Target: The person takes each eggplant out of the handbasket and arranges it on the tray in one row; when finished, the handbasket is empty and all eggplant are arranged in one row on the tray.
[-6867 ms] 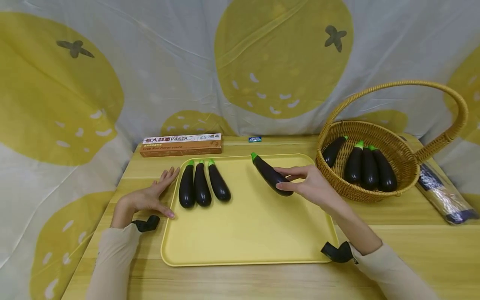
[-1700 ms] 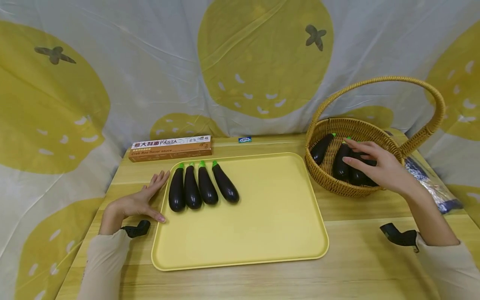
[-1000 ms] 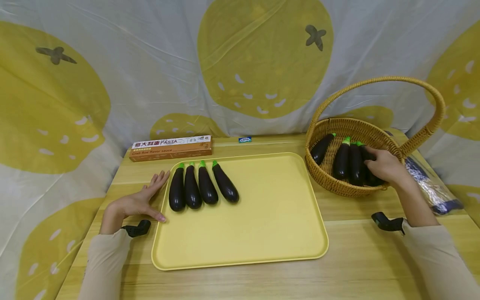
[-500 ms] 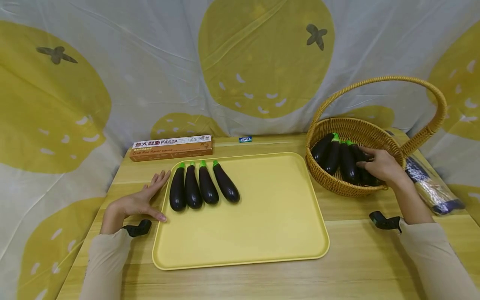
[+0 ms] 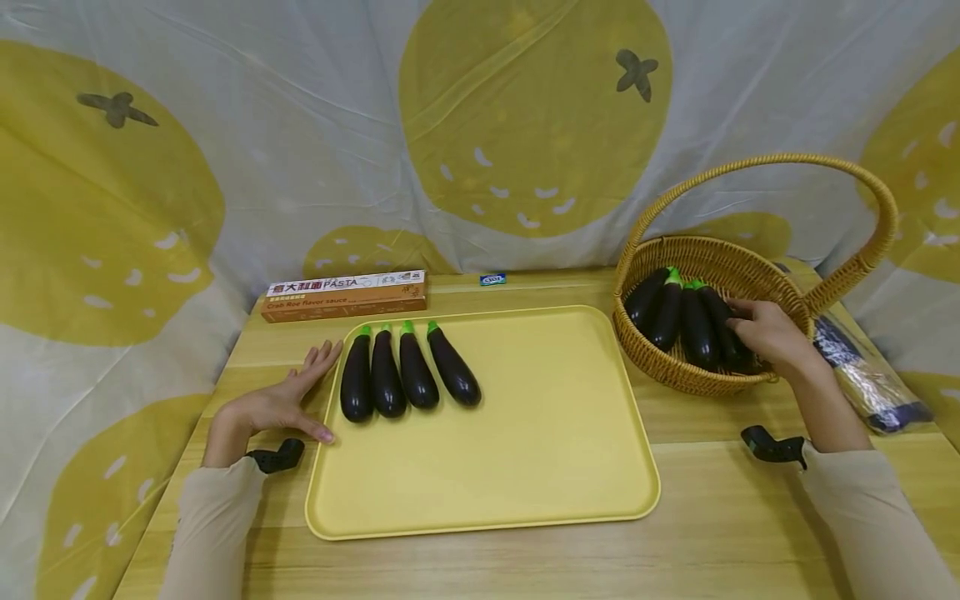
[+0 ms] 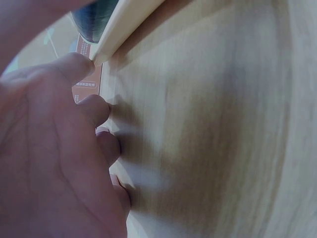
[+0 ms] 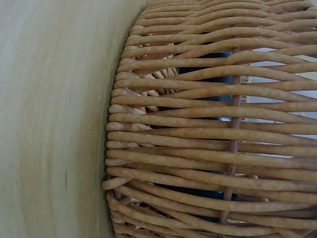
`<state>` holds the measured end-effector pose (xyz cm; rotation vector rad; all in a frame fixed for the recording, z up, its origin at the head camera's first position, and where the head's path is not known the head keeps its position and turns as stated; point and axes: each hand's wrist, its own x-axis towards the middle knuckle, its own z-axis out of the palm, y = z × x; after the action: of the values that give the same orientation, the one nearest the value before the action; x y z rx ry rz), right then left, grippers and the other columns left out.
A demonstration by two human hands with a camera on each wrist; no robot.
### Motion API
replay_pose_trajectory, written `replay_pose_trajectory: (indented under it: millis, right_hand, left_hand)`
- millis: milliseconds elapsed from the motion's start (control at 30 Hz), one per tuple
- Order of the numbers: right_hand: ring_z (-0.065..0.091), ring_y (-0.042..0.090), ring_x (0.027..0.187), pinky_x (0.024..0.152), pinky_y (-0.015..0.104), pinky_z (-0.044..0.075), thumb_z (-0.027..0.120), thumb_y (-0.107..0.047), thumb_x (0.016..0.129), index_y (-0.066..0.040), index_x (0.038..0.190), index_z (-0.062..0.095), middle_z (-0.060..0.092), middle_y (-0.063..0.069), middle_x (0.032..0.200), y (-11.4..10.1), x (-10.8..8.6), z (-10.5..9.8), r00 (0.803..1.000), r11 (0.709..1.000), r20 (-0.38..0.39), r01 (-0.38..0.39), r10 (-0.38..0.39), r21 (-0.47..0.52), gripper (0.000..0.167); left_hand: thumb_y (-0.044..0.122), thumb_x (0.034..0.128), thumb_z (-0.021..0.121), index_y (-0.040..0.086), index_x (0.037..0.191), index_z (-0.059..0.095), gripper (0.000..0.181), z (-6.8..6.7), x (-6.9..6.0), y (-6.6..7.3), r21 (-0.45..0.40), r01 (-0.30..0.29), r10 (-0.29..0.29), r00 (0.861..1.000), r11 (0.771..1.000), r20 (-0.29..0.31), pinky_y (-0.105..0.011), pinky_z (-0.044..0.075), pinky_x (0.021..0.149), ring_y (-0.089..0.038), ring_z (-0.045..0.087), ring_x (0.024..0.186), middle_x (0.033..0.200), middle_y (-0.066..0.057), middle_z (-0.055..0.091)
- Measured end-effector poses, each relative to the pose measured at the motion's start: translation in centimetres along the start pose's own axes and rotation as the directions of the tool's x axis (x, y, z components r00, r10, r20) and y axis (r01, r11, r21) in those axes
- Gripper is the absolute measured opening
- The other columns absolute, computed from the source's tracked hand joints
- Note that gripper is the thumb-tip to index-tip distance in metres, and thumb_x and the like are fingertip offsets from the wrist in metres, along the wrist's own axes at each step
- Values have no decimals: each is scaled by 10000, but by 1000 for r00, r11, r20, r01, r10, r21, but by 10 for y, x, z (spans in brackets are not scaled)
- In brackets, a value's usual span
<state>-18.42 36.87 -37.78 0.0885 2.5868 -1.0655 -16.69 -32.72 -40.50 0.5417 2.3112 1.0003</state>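
Fingers spread, my left hand (image 5: 281, 404) rests at the left side of the yellow tray (image 5: 525, 475), its thumb on the rim. In the left wrist view, the fingertips (image 6: 111, 146) touch the table beside the tray's edge. Several dark eggplants (image 5: 423, 371) with green stems lie side by side on the tray's left half. My right hand (image 5: 772, 337) reaches into the wicker basket (image 5: 705, 383), against the right side of the rightmost eggplant (image 5: 723, 329) there. Its fingertips are partly hidden, so a grip is unclear. The right wrist view shows only basket weave (image 7: 198, 129) and table.
The basket's tall handle (image 5: 795, 158) arches above my right hand. A pasta box (image 5: 345, 296) and a small blue packet (image 5: 492, 279) lie behind the tray. Right of the basket is a plastic-wrapped package (image 5: 870, 379). A patterned curtain hangs behind the table.
A fourth eggplant has joined the row on the tray. My right hand went from the tray into the basket, where the eggplants have shifted left against each other. My left hand stays put.
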Motion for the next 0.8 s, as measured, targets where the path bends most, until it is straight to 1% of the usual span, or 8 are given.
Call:
replay_pose_trajectory:
  millis: [100,233,300,433,567,667,733,800]
  right_hand:
    - [585,393,943,615,220,413,353,-161,1112,124,1599,145,478,487,1328,-1,1,1,1000,1000,-14,-3,2,-9,601]
    - [457,192,682,605,304,394,385,-236,1123,36,1628,173,525,463,1262,-2,1,2,1000,999,-17,-8,7,-36,612]
    - [525,264,837,686,337,410,376,-269,1127,7,1637,151,357,483,1487,-2,0,2,1000,999,-13,-15,14,-43,622]
    - [499,555,1204,902,534,518,413,-302,1116,8,1635,171,333,479,1504,-1,-1,3,997,999,-79,-26,23,-33,650]
    - [368,619,1367,1073,695,411,419,-320,1110,31,1625,201,336,460,1520,0,-3,4,992,1000,-121,-28,28,0,660]
    - [378,604,1373,926,500,544,366,-277,1118,29,1627,196,295,474,1538,1,-4,4,995,1000,-95,-28,28,6,618]
    - [605,472,1105,740,354,520,336,-243,1119,25,1629,189,323,482,1515,1,-3,3,997,1000,-73,-21,22,16,595]
    - [608,268,739,581,263,401,333,-208,1118,12,1634,188,410,468,1422,1,-2,4,998,1000,-68,-13,14,20,580]
  left_hand:
    - [188,733,942,82,1661,-100,1399,0,-1,0,-3,3,-3,1000,1000,1,-786,-217,1122,-517,-358,1486,1665,-263,-300]
    - [195,735,941,93,1663,-101,1400,0,-3,0,-5,10,-10,1000,1000,-2,-784,-216,1124,-512,-360,1487,1666,-258,-302]
    - [191,735,941,93,1663,-101,1399,0,-4,0,-3,10,-10,1000,1000,-5,-784,-214,1125,-515,-359,1486,1665,-260,-301]
    - [191,733,942,91,1663,-100,1400,0,-4,1,2,12,-12,1000,1000,-6,-785,-209,1128,-513,-357,1488,1666,-259,-300]
    - [207,733,942,90,1662,-100,1402,0,-2,2,7,9,-9,1000,1000,-1,-788,-206,1127,-514,-354,1490,1665,-262,-299]
    - [215,730,944,88,1662,-101,1406,0,0,3,8,11,-11,1000,1000,2,-790,-203,1127,-514,-350,1492,1666,-261,-296]
    - [218,729,946,86,1662,-102,1409,-1,0,4,11,17,-17,1000,1000,3,-787,-203,1129,-513,-348,1494,1667,-258,-296]
    - [219,727,947,85,1661,-103,1411,-1,0,5,10,18,-18,1000,1000,2,-787,-206,1128,-511,-350,1493,1666,-259,-298]
